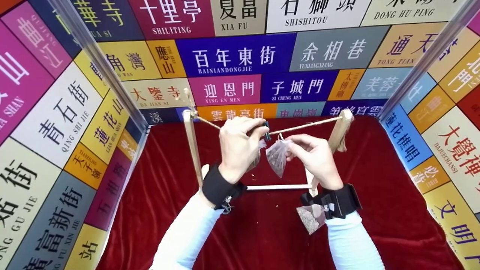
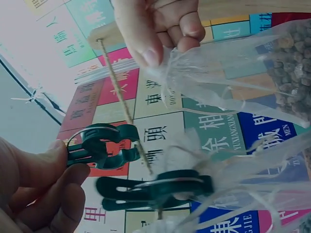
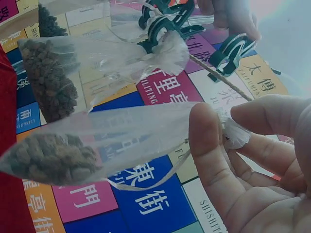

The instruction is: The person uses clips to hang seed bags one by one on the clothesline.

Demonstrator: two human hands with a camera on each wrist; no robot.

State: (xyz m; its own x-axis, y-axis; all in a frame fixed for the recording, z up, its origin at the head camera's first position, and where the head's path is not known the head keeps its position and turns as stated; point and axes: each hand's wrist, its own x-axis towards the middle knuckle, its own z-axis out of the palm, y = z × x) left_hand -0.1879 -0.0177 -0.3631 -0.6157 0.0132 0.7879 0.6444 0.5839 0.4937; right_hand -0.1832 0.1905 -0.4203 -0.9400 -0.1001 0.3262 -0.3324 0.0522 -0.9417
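My left hand (image 1: 240, 144) pinches the handles of a green plastic clip (image 2: 104, 145) close to the rope (image 1: 307, 125); I cannot tell whether the clip touches the rope. Thumb and fingers of my right hand (image 1: 313, 155) pinch the gathered neck of a clear drawstring bag (image 3: 121, 141) with brownish pebbles in its lower end. This bag hangs just below the rope. Beside it, another green clip (image 2: 155, 189) on the rope grips the neck of a second pebble bag (image 3: 53, 77). In the head view my left hand mostly hides that second bag.
Two wooden posts (image 1: 193, 150) hold the rope's ends, with a pale crossbar (image 1: 279, 187) low between them. A bag of pale grains (image 1: 311, 221) lies on the red cloth (image 1: 262, 232) near my right wrist. Panels with printed signs (image 1: 236, 54) surround the cloth.
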